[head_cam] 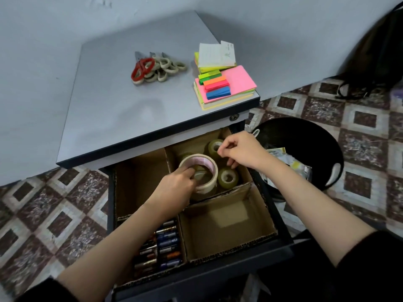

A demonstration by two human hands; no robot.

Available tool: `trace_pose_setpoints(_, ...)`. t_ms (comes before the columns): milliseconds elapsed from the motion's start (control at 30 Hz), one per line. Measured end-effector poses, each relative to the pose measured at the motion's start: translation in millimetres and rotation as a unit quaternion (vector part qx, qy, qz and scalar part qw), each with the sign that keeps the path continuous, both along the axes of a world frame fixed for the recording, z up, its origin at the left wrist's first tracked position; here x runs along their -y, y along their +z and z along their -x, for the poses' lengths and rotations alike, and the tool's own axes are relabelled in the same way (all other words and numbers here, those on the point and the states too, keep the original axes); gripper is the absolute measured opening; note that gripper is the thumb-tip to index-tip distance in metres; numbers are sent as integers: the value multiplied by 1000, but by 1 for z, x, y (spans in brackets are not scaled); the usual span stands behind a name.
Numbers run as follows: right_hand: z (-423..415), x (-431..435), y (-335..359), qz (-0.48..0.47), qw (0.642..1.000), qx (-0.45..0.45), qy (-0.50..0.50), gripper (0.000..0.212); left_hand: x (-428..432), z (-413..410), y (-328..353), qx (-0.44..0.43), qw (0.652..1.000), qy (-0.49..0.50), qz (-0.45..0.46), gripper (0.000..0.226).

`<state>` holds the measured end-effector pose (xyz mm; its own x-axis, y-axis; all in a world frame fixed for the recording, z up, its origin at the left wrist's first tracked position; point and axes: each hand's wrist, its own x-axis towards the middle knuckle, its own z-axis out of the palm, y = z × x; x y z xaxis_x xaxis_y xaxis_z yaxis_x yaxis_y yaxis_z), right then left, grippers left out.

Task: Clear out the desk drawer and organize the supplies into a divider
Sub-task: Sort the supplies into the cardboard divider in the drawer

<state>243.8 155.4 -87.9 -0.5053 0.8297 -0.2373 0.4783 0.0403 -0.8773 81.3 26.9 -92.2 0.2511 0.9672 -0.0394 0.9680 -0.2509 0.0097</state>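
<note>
The wide cream roll of masking tape [204, 163] is tilted in the back right compartment of the brown cardboard divider [231, 247] inside the open dark drawer [218, 277]. We see the left hand [174, 186] gripping its rim, fingers hooked into the core. Two small clear tape rolls [227, 177] lie beside it. The right hand [237, 151] is curled at the farther one; we cannot tell if it pinches it. Batteries [163, 243] fill the front left compartment, and scissors [141, 69] and coloured sticky notes [239, 78] lie on the grey desktop [113, 101]

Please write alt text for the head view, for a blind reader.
The left hand holds a large tape roll in a cardboard divider in an open drawer; the right hand touches a smaller roll. One compartment holds batteries; scissors and sticky notes lie on the desk.
</note>
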Motion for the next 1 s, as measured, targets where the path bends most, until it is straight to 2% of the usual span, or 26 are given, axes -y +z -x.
trace_pose_setpoints(167, 0, -2, 1, 6, 1000, 2, 5, 6, 1, 7, -6, 12, 999, -3, 35, 18)
trace_pose_setpoints(367, 2, -6, -1, 9, 1000, 6, 5, 5, 0, 7, -6, 66, 997, -8, 40, 13)
trace_pose_setpoints(467, 3, -6, -3, 8, 1000, 9, 3, 4, -6, 10, -11, 82, 994, 0, 75, 20)
trace_pose_setpoints(633, 3, -7, -4, 8, 1000, 13, 5, 4, -13, 12, -15, 99, 988, -13, 114, 19)
trace_pose_setpoints(833, 4, -8, -6, 3, 1000, 14, 7, 5, -9, 16, -16, 154, 984, -34, 79, 9)
trace_pose_setpoints(1000, 4, -8, -6, 1, 1000, 17, 8, 5, -5, 17, -14, 189, 980, -46, 50, 10)
